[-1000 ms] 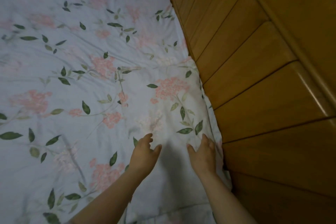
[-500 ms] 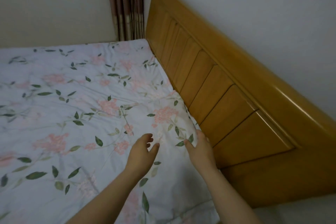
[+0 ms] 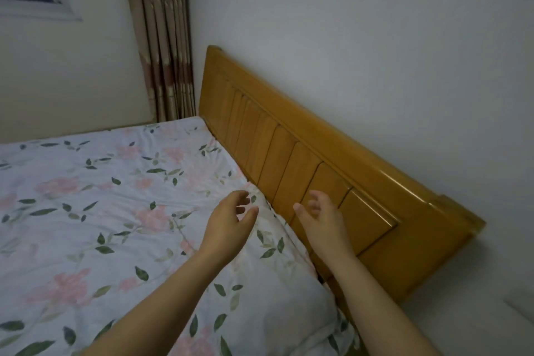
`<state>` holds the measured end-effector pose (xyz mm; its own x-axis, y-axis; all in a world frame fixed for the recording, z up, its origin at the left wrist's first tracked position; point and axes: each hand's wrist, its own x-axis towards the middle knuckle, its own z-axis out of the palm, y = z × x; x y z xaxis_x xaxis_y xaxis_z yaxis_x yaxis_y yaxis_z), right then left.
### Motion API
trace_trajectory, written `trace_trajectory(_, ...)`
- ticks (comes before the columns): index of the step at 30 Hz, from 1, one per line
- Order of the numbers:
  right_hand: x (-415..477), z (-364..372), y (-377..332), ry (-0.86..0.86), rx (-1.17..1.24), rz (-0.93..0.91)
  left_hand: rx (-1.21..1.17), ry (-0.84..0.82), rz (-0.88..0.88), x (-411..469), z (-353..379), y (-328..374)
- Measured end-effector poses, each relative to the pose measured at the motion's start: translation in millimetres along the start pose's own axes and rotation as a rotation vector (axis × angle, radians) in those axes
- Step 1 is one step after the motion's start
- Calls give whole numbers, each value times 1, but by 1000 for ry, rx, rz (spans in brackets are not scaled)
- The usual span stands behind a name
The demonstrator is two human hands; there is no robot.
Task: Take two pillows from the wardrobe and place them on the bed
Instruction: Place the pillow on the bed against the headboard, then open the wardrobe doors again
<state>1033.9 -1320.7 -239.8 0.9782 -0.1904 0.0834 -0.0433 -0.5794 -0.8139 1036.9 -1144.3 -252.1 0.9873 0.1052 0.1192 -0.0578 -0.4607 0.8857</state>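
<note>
Both hands are free, fingers loosely spread, gripping nothing. The left hand (image 3: 228,222) hovers over the white floral-print pillow (image 3: 268,298). The right hand (image 3: 320,218) hangs above the seam between it and the honey-coloured slatted wooden headboard (image 3: 361,182). The pillow lies at the head of the bed (image 3: 86,196), near corner, long edge butted to the headboard so it won't slide. Its case matches the sheet, so the far edge is hard to pick out; it probably ends near the left fingertips. Judgement: one pillow placed. The second is not in view; it would go further along, toward the striped beige curtain (image 3: 164,37).
</note>
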Motion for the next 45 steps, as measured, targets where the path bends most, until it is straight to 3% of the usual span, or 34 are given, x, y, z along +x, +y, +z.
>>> trace_trajectory(6,-26,-101,-6,199,43,-43,-41,-109,208,-14,37,88)
trace_trajectory(17,-149,-341,40,743,-33,24,-253,-447,622,-124,178,284)
trace_trajectory(25,-214,-425,54,1022,-123,117,-359,-646,829,-178,252,365)
trace_trajectory(32,-248,-485,63,1305,-251,222,-494,-918,982,-207,323,425)
trace_trajectory(45,-339,-535,33,1759,-543,395,-792,-1410,1161,-322,385,523)
